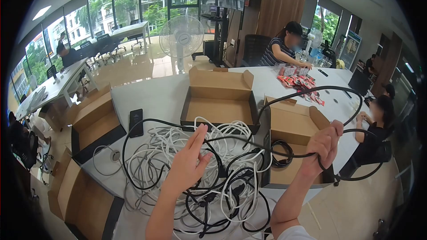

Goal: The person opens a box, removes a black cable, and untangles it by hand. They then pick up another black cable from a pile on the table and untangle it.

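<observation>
A black phone (135, 122) lies on the desk (155, 97) left of the cable pile (222, 182). The left hand (189, 164) is open over the pile, holding nothing. Right of the pile, the right hand (324, 146) squeezes a black cable (329, 87) above a cardboard box (291, 126).

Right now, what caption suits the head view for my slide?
Right hand grips a black cable; open left hand spreads over tangled white and black cables beside cardboard boxes.

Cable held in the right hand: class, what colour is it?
Black; the cable gripped by the right hand shows best in the head view.
</observation>
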Motion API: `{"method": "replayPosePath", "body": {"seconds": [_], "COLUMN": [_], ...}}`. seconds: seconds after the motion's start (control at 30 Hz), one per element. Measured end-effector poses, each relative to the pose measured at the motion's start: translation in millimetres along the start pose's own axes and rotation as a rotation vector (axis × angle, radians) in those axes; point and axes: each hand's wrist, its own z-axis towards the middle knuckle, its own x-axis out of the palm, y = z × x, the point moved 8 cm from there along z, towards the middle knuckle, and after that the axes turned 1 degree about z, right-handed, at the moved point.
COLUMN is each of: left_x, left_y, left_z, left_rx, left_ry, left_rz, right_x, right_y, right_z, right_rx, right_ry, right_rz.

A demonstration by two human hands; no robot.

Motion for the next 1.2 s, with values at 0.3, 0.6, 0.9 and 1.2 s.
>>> {"method": "replayPosePath", "body": {"seconds": [0.3,0.6,0.9,1.2], "left_x": [-21.2,-90.4,-165.4,-158.6], "left_y": [8.5,-22.2,35.2,27.8], "left_z": [-0.1,-29.3,-54.9,-43.2], "left_rx": [-0.073,0.342,0.291,0.451], "left_ry": [-0.199,-0.623,-0.986,-0.652], "left_rz": [-0.134,-0.242,-1.065,-1.419], "right_x": [-40.2,-97.7,-122.3,-107.2], "right_y": [15.8,16.9,37.3,15.9], "right_z": [-18.6,-25.5,-24.3,-13.6], "right_rx": [-0.166,-0.030,-0.050,-0.037], "right_ry": [-0.484,-0.751,-0.692,-0.590], "right_rz": [-0.501,-0.686,-0.672,-1.354]}}
